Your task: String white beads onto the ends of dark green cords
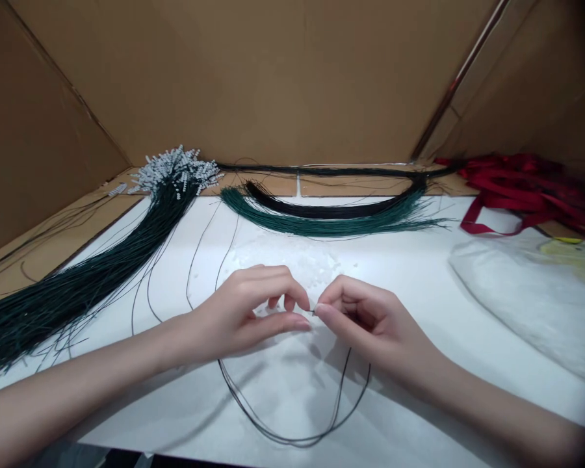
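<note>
My left hand [246, 311] and my right hand [361, 315] meet fingertip to fingertip above the white table top [419, 273]. Both hands are pinched on the ends of a thin dark cord [292, 437], which hangs from them in a loop toward the near edge. What sits between the fingertips is too small to make out. A scatter of tiny clear beads [316, 263] lies just beyond the hands.
A thick bundle of dark green cords with white bead ends [175, 170] runs along the left. Curved green [322, 224] and black [331, 209] cord bundles lie at the back. Red ribbons [526, 185] and a clear plastic bag [531, 292] are on the right. Cardboard walls [253, 78] enclose the table.
</note>
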A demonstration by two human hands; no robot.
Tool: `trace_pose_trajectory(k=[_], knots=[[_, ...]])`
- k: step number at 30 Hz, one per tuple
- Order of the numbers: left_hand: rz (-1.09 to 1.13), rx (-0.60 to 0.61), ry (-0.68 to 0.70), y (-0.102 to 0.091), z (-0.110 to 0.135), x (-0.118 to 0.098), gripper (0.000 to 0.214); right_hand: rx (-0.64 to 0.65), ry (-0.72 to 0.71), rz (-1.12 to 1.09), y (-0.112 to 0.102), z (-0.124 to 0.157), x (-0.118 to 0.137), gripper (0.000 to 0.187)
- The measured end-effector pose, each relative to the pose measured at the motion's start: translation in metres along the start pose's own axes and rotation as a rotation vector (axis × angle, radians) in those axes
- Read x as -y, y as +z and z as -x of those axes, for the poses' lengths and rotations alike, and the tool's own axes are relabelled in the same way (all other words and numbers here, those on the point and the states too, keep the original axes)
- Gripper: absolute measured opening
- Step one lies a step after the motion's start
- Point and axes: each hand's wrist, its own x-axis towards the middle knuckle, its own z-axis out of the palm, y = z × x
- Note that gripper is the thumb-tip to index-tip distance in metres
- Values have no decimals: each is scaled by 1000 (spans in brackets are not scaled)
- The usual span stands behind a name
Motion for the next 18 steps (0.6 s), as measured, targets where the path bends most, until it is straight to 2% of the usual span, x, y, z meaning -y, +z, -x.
trace_pose_trajectory(k=[6,18], knots=[[194,-88,-123,10,1,-8,12,11,44,-16,4,2,-2,25],[334,-86,-205,10,2,-1,11,-12,32,27,3,2,-4,23]])
